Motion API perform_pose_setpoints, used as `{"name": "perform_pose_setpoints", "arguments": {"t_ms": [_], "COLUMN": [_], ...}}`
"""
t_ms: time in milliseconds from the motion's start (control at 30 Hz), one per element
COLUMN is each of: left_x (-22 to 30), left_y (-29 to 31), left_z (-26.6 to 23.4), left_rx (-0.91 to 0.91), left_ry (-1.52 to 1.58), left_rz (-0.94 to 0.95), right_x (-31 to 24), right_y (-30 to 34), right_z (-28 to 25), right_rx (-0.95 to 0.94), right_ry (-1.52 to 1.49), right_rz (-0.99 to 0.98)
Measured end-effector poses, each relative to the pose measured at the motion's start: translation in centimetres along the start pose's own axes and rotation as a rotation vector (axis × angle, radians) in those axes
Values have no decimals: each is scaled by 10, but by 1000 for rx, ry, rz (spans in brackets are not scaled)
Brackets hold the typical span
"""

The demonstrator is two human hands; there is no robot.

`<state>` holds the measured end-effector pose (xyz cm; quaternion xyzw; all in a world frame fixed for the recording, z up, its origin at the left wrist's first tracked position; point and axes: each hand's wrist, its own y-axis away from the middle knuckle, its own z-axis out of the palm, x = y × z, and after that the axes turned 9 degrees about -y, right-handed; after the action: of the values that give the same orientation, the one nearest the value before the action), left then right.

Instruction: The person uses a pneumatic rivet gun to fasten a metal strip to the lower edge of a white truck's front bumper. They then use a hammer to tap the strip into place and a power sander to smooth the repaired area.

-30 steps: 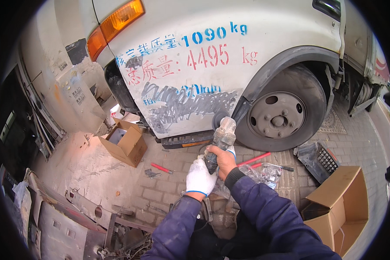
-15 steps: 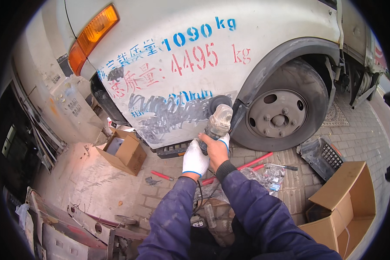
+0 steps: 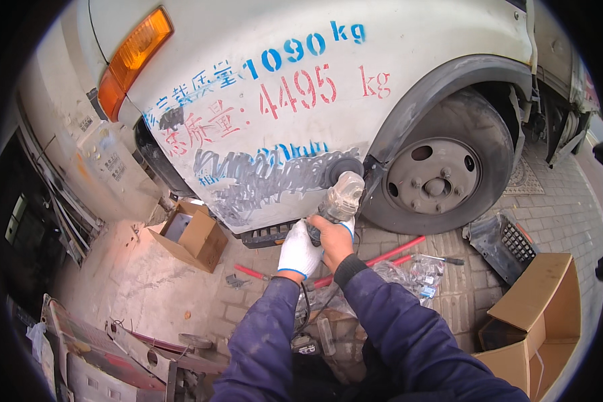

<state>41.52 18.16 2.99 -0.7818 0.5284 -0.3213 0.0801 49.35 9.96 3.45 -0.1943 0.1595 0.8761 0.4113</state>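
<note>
Both hands are closed around an angle grinder (image 3: 342,197) with a dusty, pale head and a dark round disc (image 3: 345,172). The disc lies against the lower side panel (image 3: 261,213) of a white truck, beside the wheel arch, at the right end of a grey sanded patch (image 3: 258,177). My left hand (image 3: 299,251), in a white glove with a blue cuff edge, grips the rear of the tool. My right hand (image 3: 336,239) wraps the body just ahead of it; its thumb and back look bare, with white glove fabric at the fingers.
The front wheel (image 3: 439,181) stands to the right. On the paving lie a red-handled tool (image 3: 395,251), plastic packaging (image 3: 409,278) and a power cord (image 3: 305,308). Cardboard boxes sit at left (image 3: 204,244) and right (image 3: 556,301). Scrap panels (image 3: 114,355) fill the lower left.
The grinder's disc has shifted slightly down and to the right on the panel, both hands moving with it. The grip is the same, and the view has turned a little.
</note>
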Motion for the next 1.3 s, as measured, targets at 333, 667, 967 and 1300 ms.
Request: {"name": "perform_pose_setpoints", "arguments": {"t_ms": [333,667,967,1300], "left_x": [0,-14,-26,-16], "left_y": [-5,-2,11,13], "left_z": [-6,-5,-15,-14], "left_rx": [26,67,93,-40], "left_ry": [-76,-140,-348,-223], "left_rz": [58,110,135,-4], "right_x": [-9,3,16,10], "right_y": [8,7,6,12], "right_z": [10,4,-4,2], "right_rx": [-64,-87,-93,18], "right_ry": [-44,-21,-72,32], "right_rz": [-51,-117,21,22]}}
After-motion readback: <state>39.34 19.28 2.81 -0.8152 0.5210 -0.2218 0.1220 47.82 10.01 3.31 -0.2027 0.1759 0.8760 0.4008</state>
